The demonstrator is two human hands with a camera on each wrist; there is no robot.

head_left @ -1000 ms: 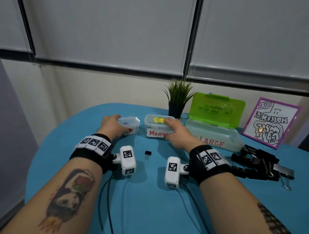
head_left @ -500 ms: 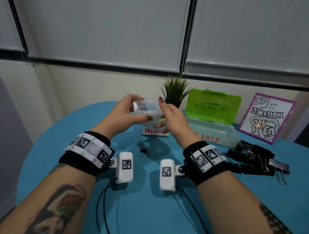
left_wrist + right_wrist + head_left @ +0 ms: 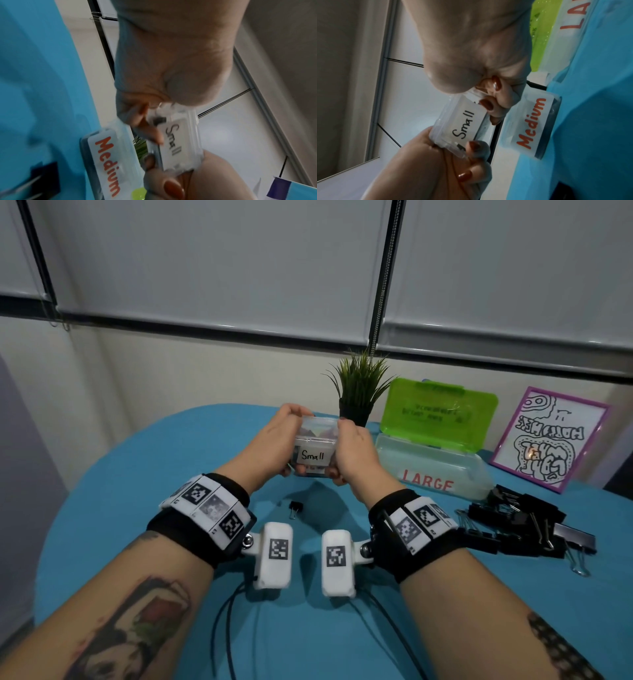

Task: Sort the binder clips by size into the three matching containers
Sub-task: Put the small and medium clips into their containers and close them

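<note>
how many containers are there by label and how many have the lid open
Small container: 1, lid shut, gripped by left hand and right hand
Medium container: 1, lid state hard to tell
Large container: 1, green lid open
Total: 3 containers, 1 plainly open

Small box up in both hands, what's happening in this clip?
A person holds the container labelled Small off the table with the left hand and right hand, both in a grip at its ends, lid seemingly shut. The Medium container sits on the blue table behind it, the Large container stands open. One small binder clip and a pile of black clips wait unsorted.
</note>
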